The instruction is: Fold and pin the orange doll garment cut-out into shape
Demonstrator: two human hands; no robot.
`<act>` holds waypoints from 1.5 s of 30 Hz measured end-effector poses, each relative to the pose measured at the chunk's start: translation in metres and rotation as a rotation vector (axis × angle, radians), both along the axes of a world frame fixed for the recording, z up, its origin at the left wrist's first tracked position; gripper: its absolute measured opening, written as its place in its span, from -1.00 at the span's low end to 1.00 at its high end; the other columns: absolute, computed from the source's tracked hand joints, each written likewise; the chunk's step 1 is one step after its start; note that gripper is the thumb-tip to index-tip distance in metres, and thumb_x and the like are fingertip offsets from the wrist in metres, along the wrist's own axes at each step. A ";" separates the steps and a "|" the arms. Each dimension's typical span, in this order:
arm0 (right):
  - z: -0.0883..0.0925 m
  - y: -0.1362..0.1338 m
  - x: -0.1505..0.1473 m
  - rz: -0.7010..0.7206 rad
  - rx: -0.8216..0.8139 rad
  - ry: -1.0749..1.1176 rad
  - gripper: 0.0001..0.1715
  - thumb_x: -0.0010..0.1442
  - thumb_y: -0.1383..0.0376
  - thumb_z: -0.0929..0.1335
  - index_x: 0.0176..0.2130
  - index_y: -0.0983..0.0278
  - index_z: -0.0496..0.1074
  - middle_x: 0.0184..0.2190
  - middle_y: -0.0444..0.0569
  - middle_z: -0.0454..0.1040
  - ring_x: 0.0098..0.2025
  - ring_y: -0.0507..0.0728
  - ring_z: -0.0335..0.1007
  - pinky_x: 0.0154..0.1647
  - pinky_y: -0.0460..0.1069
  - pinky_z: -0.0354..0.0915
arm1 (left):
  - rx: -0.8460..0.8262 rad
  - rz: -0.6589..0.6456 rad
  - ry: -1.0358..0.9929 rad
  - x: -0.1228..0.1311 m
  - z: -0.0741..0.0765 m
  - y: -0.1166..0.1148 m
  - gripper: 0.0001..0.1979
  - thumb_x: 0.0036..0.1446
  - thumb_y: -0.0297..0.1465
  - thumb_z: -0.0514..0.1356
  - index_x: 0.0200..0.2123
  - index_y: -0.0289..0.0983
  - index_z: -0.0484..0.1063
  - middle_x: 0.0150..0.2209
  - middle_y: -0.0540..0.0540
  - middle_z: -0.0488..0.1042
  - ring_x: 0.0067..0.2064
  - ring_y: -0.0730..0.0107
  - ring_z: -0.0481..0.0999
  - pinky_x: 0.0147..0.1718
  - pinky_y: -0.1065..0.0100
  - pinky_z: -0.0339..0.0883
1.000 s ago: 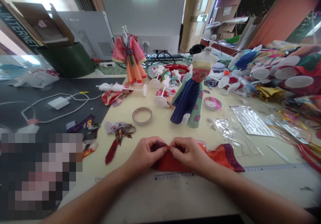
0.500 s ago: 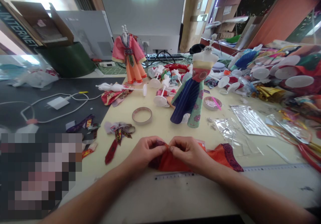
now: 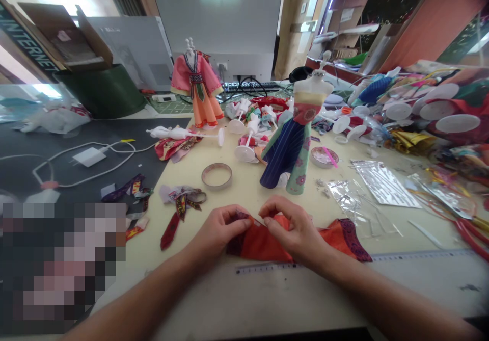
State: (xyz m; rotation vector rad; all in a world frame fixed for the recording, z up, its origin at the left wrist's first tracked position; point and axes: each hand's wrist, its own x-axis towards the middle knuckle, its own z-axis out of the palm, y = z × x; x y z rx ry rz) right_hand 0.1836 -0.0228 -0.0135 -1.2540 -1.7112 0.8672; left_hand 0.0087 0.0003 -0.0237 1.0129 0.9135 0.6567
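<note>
My left hand (image 3: 228, 225) pinches the upper edge of an orange-red cloth (image 3: 263, 241) with dark purple patterned ends between thumb and forefinger. Just to its right, my right hand (image 3: 292, 226) is closed in a pinch on a thin, dark sliver that looks like a sewing needle (image 3: 260, 223), its tip pointing toward the left fingertips. Part of the cloth lies hidden under the right hand and comes out on its right side. Along the cloth's lower edge runs a clear ruler (image 3: 420, 255).
Beyond my hands stand a dressed doll form (image 3: 290, 142) and another in a pink robe (image 3: 196, 86). A tape roll (image 3: 216, 176), fabric ties (image 3: 183, 198), clear plastic bags (image 3: 359, 206) and a small dish (image 3: 324, 158) lie around. Doll stands pile up at right (image 3: 439, 109).
My right hand has drawn slightly up and away from the left fingertips, opening a small gap where the thin sliver shows. The left hand keeps its pinch on the cloth.
</note>
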 end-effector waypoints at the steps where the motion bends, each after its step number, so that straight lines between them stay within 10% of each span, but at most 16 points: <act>1: 0.000 0.000 0.000 0.014 0.005 -0.003 -0.86 0.04 0.43 0.27 -0.34 0.30 0.40 -0.36 -0.07 0.41 -0.27 0.07 0.31 -0.24 -0.05 0.22 | -0.005 0.000 -0.010 0.000 0.000 0.000 -0.82 -0.04 -0.34 0.29 -0.41 -0.35 0.41 -0.50 0.01 0.40 -0.48 0.55 0.33 -0.48 0.53 0.17; 7: 0.002 0.002 -0.001 0.119 -0.180 -0.001 -0.90 0.08 0.38 0.29 -0.46 0.31 0.37 -0.51 -0.12 0.39 -0.44 0.02 0.25 -0.42 -0.09 0.18 | 0.010 0.011 -0.023 0.000 0.001 0.000 -0.82 -0.04 -0.34 0.28 -0.41 -0.34 0.41 -0.50 0.03 0.38 -0.48 0.56 0.31 -0.50 0.54 0.18; 45: 0.002 0.001 -0.002 0.112 -0.145 -0.111 -0.87 0.01 0.44 0.27 -0.54 0.30 0.32 -0.57 -0.16 0.31 -0.49 -0.01 0.18 -0.46 -0.11 0.13 | 0.178 -0.052 0.235 0.002 0.001 -0.002 -0.84 0.02 -0.32 0.20 -0.39 -0.32 0.41 -0.52 0.02 0.40 -0.50 0.50 0.33 -0.51 0.49 0.19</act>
